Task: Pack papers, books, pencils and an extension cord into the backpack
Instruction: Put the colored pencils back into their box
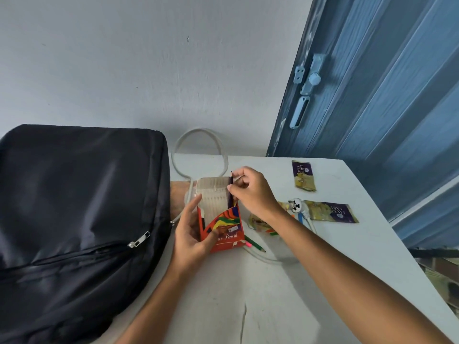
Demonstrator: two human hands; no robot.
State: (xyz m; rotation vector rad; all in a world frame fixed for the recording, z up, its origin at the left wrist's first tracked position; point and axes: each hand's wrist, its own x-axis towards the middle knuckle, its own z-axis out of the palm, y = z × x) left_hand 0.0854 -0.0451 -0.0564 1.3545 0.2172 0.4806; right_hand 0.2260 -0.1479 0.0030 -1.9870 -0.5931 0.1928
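Sliding a dark pencil [230, 188] into the pencil box [221, 228], mid-table.
Right hand [250, 192] pinches the pencil, left hand [192, 232] grips the box; loose pencils [253, 243] next, backpack [79, 219] at left edge zipped.

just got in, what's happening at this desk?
A person is refilling a colour pencil box. The left hand holds the box open while the right hand pinches a dark pencil and slides it in. More pencils lie on the table, with the extension cord looped behind. The black backpack sits at the left.
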